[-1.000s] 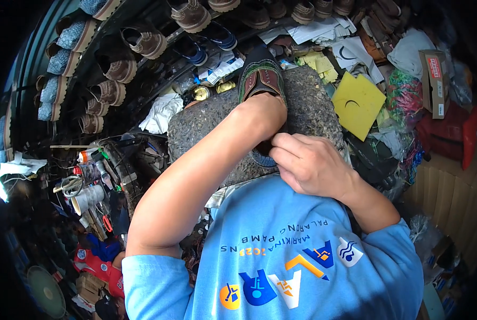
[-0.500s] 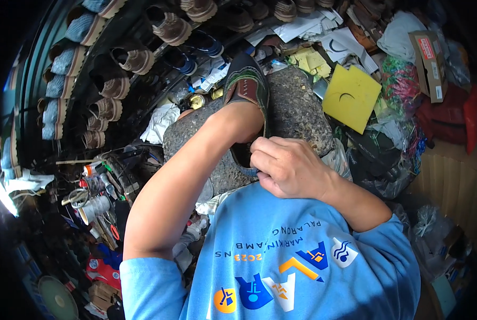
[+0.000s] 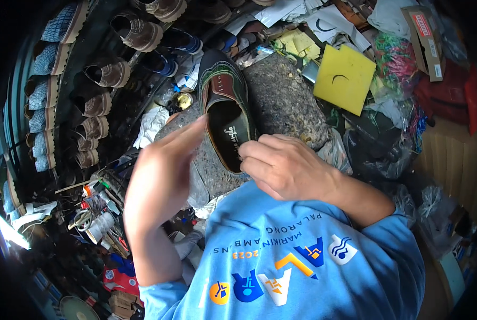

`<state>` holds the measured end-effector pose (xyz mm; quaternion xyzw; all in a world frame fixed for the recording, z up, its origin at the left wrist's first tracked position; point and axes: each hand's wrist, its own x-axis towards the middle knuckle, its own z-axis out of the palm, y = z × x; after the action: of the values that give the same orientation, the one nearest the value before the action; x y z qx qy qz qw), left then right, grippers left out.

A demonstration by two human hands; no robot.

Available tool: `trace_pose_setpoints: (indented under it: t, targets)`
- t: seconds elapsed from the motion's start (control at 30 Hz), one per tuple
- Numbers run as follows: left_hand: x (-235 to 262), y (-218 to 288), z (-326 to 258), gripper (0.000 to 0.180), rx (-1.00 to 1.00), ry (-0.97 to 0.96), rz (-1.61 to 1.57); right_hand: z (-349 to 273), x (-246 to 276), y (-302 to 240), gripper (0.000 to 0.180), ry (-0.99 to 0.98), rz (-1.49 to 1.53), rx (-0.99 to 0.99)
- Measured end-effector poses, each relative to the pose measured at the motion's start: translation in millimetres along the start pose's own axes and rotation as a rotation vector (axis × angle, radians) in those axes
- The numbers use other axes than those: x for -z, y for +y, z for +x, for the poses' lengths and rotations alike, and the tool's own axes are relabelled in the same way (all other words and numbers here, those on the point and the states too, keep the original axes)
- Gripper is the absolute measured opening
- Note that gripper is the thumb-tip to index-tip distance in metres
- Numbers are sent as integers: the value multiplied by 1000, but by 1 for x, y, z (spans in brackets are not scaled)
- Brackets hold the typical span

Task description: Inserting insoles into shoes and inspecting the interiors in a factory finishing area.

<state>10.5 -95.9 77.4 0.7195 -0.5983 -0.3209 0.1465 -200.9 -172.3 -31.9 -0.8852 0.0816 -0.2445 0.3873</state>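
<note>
A shoe (image 3: 224,88) with a dark toe, green trim and a maroon laced middle rests on a rough grey stone block (image 3: 292,106), toe pointing away from me. Its opening faces up and shows a dark insole with pale lettering. My right hand (image 3: 284,166) is closed on the rim at the heel end, fingertips pinching the edge. Just left of the shoe is my left hand (image 3: 166,160), blurred by motion. Its fingers are stretched out toward the shoe's side and hold nothing; whether they touch the shoe I cannot tell.
Racks of brown shoes (image 3: 108,72) and blue textured shoes (image 3: 45,58) stand at the left. Yellow foam sheet (image 3: 345,80), papers, a cardboard box (image 3: 424,45) and a red bag (image 3: 449,101) lie to the right. Tools and a white thread spool (image 3: 101,226) clutter the lower left.
My left hand has come out of the shoe and moved down and left, uncovering the insole. My right hand keeps its grip at the heel. The whole view has shifted slightly.
</note>
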Motion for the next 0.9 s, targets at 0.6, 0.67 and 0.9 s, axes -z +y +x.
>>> trace_pose_setpoints:
  t: [0.6,0.67,0.9]
  targets:
    - [-74,-10,-31,31,-121,-48,180,42,41,38,52,0,218,-174]
    - [-83,-20,-32,33,-179,3,102,26,20,59,54,277,526,-569]
    - [-72,-20,-42,28,-485,283,-47,41,-24,70,122,221,1465,-756]
